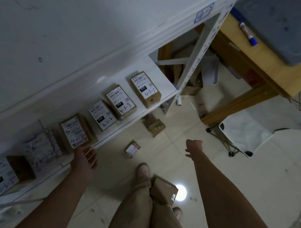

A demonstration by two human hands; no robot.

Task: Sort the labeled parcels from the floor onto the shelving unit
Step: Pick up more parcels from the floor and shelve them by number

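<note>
On the white shelf, labelled cardboard parcels stand in a row, and the person's left hand lies at the front edge of one of them, the shelved parcel. Its fingers are loose and straight and grip nothing; whether they touch the box cannot be told. Right of it sit the parcels marked 4-3-2, 4-3-7 and 4-3-5.

Three more lie on the tiled floor: a small parcel near the shelf front, a brown box partly under the shelf, and a larger carton against the person's leg.

These look like stiff, light boxes with smooth taped faces, probably easy for one hand. A grip across two opposite sides, label upward, would likely suit.

The right hand hangs above the floor, fingers relaxed, holding nothing.
</note>
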